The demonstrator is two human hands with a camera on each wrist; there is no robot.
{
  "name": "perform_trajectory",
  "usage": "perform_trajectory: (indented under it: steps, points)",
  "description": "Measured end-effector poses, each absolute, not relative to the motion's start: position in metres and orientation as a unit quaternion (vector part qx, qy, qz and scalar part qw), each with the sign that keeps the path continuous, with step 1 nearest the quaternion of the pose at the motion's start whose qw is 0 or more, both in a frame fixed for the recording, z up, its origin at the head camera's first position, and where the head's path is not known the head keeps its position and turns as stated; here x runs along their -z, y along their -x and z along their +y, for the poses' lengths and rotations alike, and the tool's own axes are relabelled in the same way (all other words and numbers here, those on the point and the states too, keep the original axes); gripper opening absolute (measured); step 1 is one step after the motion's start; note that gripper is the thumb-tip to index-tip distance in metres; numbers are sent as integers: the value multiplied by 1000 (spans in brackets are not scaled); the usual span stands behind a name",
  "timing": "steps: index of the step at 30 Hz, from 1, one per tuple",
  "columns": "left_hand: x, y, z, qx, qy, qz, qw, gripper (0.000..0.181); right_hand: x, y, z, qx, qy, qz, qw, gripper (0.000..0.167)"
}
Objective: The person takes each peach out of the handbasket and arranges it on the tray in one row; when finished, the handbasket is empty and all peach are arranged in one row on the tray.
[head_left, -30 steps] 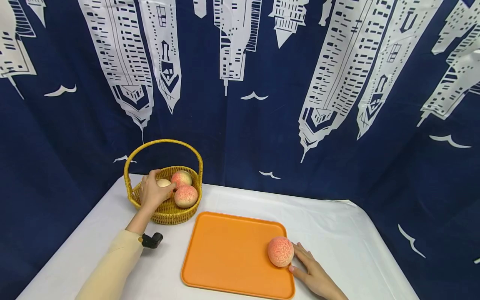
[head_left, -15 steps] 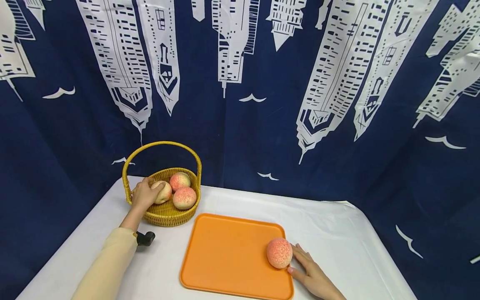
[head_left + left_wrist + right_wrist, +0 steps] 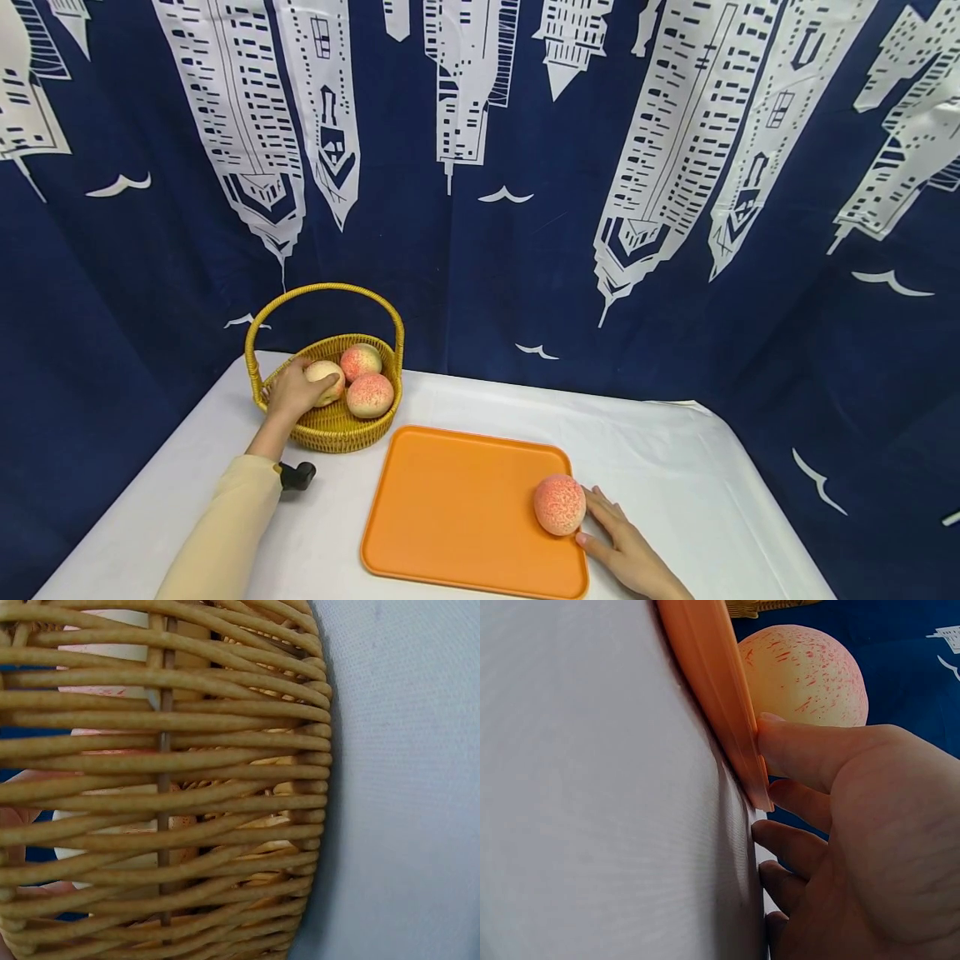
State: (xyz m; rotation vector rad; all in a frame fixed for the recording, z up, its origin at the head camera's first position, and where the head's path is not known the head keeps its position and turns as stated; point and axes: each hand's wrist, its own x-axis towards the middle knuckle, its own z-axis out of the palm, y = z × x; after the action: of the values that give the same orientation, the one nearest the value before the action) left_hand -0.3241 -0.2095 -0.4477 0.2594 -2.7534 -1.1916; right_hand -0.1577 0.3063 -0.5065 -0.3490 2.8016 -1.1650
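Observation:
In the head view my left hand point(image 3: 294, 393) reaches into a yellow wicker basket point(image 3: 337, 438) and holds a pale peach point(image 3: 327, 384), its thumb across the near side. Two redder peaches lie beside it: a rear peach point(image 3: 361, 360) and a front peach point(image 3: 371, 396). Wicker point(image 3: 165, 780) covers most of the left wrist view, with fruit and fingers partly visible through the gaps. My right hand point(image 3: 626, 546) rests at the right edge of an orange tray point(image 3: 457, 508), fingers spread, beside a pink-speckled peach point(image 3: 559, 505). Its thumb point(image 3: 802, 746) is by the tray rim.
A white cloth point(image 3: 675, 467) covers the table. Behind it hangs a dark blue curtain point(image 3: 525, 250) printed with white buildings. The basket's tall arched handle point(image 3: 330, 286) rises over the fruit. A black wrist camera point(image 3: 298, 476) sits on the left wrist.
My left hand and the pale peach have come lower and nearer inside the basket since a second ago, with a slight shift right lately. My right hand and its peach look unmoved.

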Motion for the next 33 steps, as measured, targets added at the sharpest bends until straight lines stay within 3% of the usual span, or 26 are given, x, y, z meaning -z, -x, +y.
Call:
perform_trajectory:
  steps: [14, 33]
  points:
    - [448, 319, -204, 406, -94, -899, 132, 65, 508, 156, 306, 379, 114, 918, 29, 61]
    - [438, 299, -184, 460, -71, -857, 222, 70, 507, 159, 307, 385, 72, 917, 77, 67]
